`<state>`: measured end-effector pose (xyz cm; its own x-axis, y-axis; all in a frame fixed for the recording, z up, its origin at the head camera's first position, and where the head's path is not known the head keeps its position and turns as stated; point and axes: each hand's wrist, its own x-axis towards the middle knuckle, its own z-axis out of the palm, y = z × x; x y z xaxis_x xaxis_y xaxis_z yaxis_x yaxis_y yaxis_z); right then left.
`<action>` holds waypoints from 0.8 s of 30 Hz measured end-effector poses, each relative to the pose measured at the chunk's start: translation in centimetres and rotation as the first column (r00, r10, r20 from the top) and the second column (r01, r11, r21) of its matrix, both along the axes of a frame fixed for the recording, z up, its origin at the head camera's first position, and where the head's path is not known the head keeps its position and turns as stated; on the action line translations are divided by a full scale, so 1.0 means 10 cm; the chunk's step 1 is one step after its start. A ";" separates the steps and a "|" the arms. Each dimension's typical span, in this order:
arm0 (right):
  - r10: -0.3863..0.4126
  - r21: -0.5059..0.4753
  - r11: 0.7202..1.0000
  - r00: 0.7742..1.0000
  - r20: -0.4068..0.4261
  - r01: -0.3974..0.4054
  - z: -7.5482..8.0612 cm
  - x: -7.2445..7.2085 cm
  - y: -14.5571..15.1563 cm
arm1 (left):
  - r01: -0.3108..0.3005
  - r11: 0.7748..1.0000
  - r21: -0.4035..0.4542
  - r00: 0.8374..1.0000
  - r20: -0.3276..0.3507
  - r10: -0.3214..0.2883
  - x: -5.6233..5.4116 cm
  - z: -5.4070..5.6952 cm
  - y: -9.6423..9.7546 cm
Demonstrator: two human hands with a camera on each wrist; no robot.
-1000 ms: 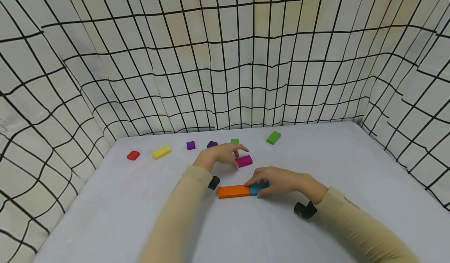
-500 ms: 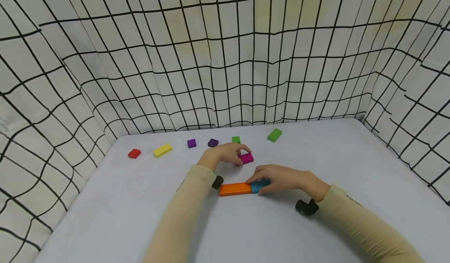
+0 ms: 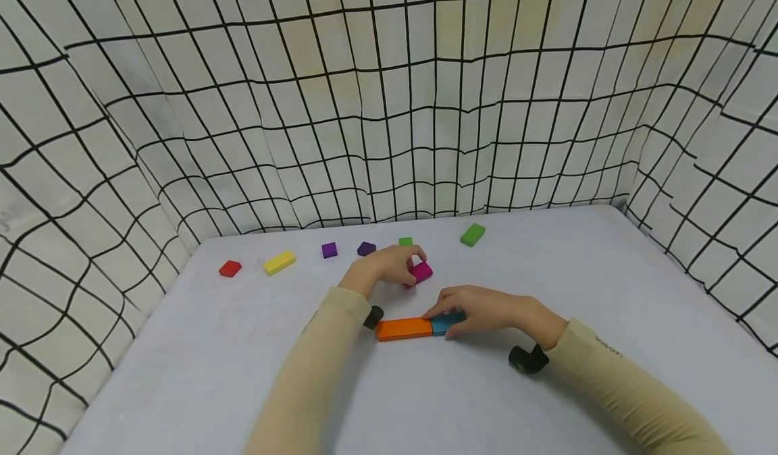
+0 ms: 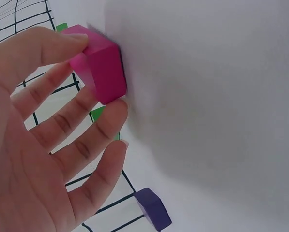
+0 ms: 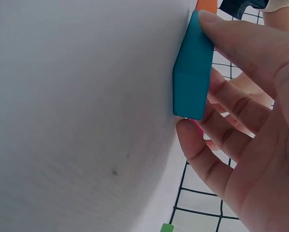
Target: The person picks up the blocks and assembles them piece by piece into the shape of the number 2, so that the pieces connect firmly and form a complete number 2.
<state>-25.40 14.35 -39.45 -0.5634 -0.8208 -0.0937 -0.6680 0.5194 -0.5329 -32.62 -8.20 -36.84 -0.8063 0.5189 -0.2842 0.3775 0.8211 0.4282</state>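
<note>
My left hand (image 3: 389,264) pinches a magenta block (image 3: 422,272) between thumb and fingers, low over the white surface. In the left wrist view the thumb lies along one side of the magenta block (image 4: 108,67) and the fingers curl behind it. Nearer to me, my right hand (image 3: 483,310) grips a blue block (image 3: 446,323), thumb on the near side and fingers on the far side. That blue block sits end to end with a longer orange block (image 3: 404,329), in one line. The right wrist view shows the blue block (image 5: 192,72) lying along the surface under the thumb.
Along the back lie a red block (image 3: 230,269), a yellow block (image 3: 279,262), a purple block (image 3: 329,250), a dark purple block (image 3: 367,248) and two green blocks, one at the right (image 3: 473,235). Black netting (image 3: 389,114) over white walls encloses the table (image 3: 547,259).
My left hand has closed its thumb and fingers on the magenta block, which has turned a little. The right hand stays on the blue block, and the orange block keeps its place.
</note>
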 end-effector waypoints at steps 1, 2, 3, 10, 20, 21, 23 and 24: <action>0.000 0.002 1.000 1.000 0.001 0.000 0.01 0.00 0.00 | -0.007 1.000 0.000 1.000 -0.003 0.007 0.01 0.01 -0.01; 0.000 0.005 1.000 1.000 0.000 0.000 0.02 0.01 0.00 | -0.015 1.000 0.000 1.000 -0.003 0.015 0.01 0.02 -0.02; -0.002 0.008 1.000 1.000 0.000 0.002 0.02 0.01 -0.01 | -0.022 1.000 0.001 1.000 -0.005 0.022 0.01 0.03 -0.03; -0.010 0.027 1.000 1.000 -0.011 0.010 0.03 -0.01 0.00 | -0.068 0.997 0.022 0.998 -0.015 0.069 0.06 0.06 -0.11; -0.015 0.027 1.000 1.000 -0.015 0.015 0.03 -0.01 0.01 | -0.088 0.995 0.044 0.996 -0.007 0.088 0.11 0.05 -0.25; -0.013 0.027 1.000 1.000 -0.016 0.013 0.03 -0.01 0.01 | -0.090 0.995 0.051 0.996 -0.003 0.090 0.11 0.04 -0.26; -0.010 0.029 1.000 1.000 -0.018 0.010 0.02 -0.01 0.02 | -0.097 0.993 0.068 0.995 0.012 0.096 0.11 0.03 -0.30; -0.008 0.030 0.999 1.000 -0.020 0.009 0.02 -0.01 0.02 | -0.101 0.992 0.076 0.995 0.016 0.100 0.11 0.03 -0.31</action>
<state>-25.53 14.52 -39.23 -0.5726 -0.8128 -0.1075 -0.6735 0.5411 -0.5036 -31.47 -11.35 -36.56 -0.8522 0.4558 -0.2570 0.2887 0.8192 0.4955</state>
